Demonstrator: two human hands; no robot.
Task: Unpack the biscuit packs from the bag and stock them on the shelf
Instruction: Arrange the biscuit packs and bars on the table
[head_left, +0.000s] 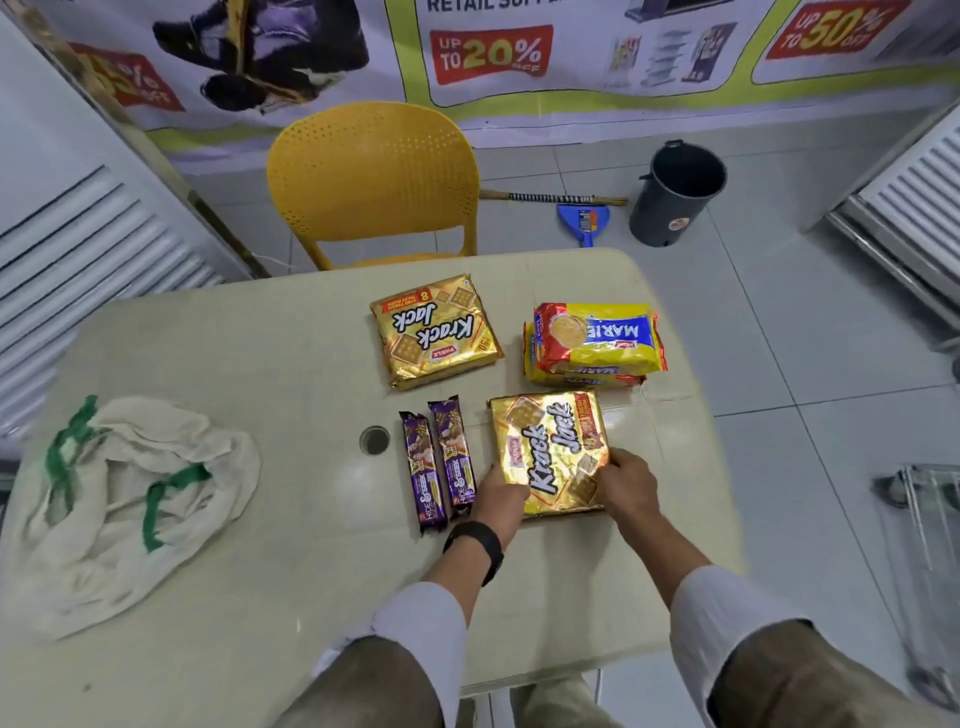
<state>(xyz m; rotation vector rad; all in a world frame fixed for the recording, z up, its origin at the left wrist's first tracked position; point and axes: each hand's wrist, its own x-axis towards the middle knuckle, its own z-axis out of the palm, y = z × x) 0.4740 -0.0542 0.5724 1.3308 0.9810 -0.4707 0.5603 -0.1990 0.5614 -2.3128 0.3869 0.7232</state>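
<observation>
A gold Krack Jack pack (545, 441) lies on the cream table (249, 353) in front of me. My left hand (498, 493) grips its near left edge and my right hand (626, 483) grips its near right corner. A second Krack Jack pack (434, 330) lies farther back. Two yellow Marie packs (597, 340) are stacked at the right. Two purple Hide & Seek packs (439, 462) lie side by side left of my hands. The white cloth bag (124, 493) with green handles lies crumpled at the table's left.
A yellow chair (374, 176) stands behind the table. On the tiled floor beyond are a grey bin (675, 192), a blue dustpan (584, 221) and a broom. White slatted shelf panels (88, 249) stand at the left and right. A wire rack (930, 519) is at the right edge.
</observation>
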